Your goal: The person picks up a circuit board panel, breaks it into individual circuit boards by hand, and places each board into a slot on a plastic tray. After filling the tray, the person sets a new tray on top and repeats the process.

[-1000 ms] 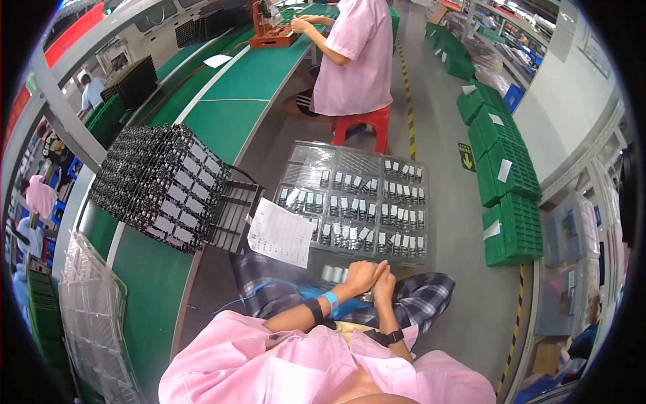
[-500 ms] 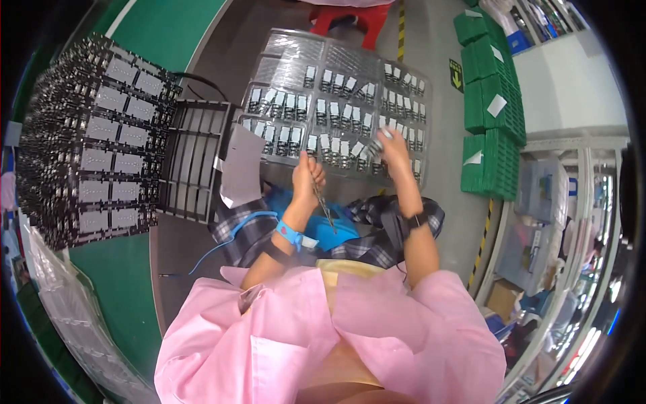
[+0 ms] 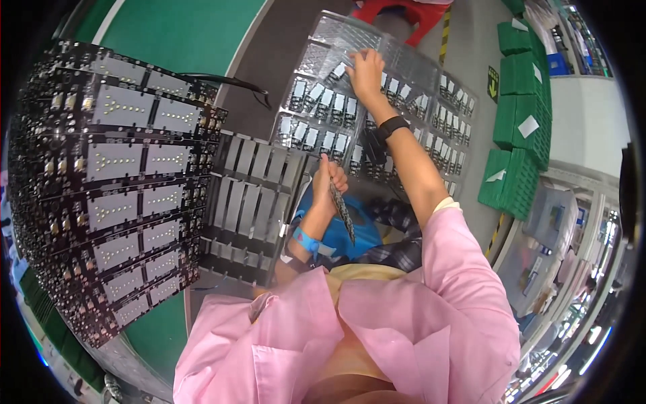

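Observation:
My left hand [image 3: 328, 183] is closed round the upper end of a narrow, dark circuit board strip [image 3: 343, 214], which slants down over my lap. Farther out, my right hand [image 3: 367, 73] reaches over a clear plastic tray [image 3: 316, 57]. Its thumb and finger meet the edge of a small circuit board [image 3: 338, 71] with a white face, lying tilted in an upper left compartment; the fingers partly cover it. Rows of similar small boards [image 3: 328, 105] fill the compartments nearer me.
Large black circuit panels [image 3: 121, 161] with pale patches are stacked at left, beside a black slotted frame [image 3: 249, 202]. A blue object [image 3: 350, 229] lies on my lap. Green crates [image 3: 518, 128] stand at right, before shelving [image 3: 558, 229]. A red stool [image 3: 420, 17] is beyond the tray.
My right hand has moved from the near rows to the tray's far left part, the small board with it. My left hand still holds the strip. The view has swung left.

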`<state>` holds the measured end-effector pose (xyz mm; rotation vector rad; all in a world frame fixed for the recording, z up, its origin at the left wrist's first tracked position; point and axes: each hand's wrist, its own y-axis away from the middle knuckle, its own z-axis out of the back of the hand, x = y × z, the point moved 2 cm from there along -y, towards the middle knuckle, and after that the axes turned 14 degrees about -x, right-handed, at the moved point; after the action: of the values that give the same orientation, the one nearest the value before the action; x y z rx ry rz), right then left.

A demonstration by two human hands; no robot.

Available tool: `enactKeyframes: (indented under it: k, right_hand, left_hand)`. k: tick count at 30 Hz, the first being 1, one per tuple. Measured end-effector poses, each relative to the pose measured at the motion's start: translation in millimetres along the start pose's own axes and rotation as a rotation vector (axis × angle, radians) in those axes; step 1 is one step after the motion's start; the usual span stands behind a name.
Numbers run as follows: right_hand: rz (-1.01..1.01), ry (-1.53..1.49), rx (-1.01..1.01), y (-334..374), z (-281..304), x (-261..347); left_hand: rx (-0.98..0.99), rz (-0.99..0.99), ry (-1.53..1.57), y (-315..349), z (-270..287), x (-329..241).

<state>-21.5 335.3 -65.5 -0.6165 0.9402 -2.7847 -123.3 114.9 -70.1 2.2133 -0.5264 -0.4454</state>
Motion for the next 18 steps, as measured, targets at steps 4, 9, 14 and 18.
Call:
enactKeyframes:
  k: [4,9,14,18]
  right_hand:
    - [0.070,0.124,-0.110,12.6,26.1,3.3]
    - [0.011,0.020,0.060,9.6,23.1,27.3]
    - [-0.005,0.292,0.454,9.1,-1.6,27.9]
    - [0.058,0.220,0.404,8.2,-10.9,12.1]
  left_hand:
    - [-0.075,-0.154,-0.168,3.6,-13.0,-0.8]
    - [-0.070,-0.407,-0.405,11.8,-38.2,4.5]
    - [-0.082,-0.378,-0.495,19.1,-32.3,13.2]
    - [-0.098,-0.403,-0.499,5.9,-14.3,13.4]
